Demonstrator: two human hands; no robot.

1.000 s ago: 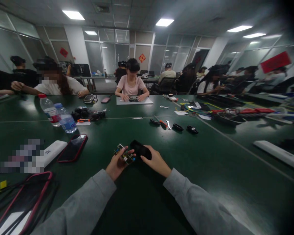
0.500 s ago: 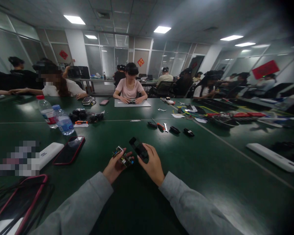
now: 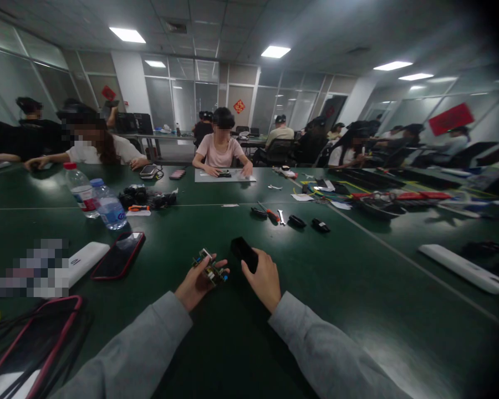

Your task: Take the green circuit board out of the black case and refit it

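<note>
In my left hand (image 3: 196, 282) is a small circuit board (image 3: 210, 267) studded with blue, white and yellow parts, the thumb lying over it. My right hand (image 3: 264, 277) grips a black plastic casing (image 3: 244, 254), thumb on its near side and fingers round the far side. The casing is tilted, a dark face turned up, just right of the board and apart from it. Both hands are above the green table (image 3: 316, 310). Beyond them lie a screwdriver (image 3: 271, 214), a wrench (image 3: 281, 216) and black plastic pieces (image 3: 296, 221).
To the left are two plastic bottles (image 3: 109, 208), a red-edged phone (image 3: 120, 256), a white power strip (image 3: 87, 260) and another phone (image 3: 37, 338) under black cables. A long white bar (image 3: 466, 267) lies at the right. Across the table a person (image 3: 221, 147) works on a white board.
My right hand has turned the black casing and shifted it slightly right, away from the circuit board. My left hand has hardly moved. The person opposite has spread their hands apart.
</note>
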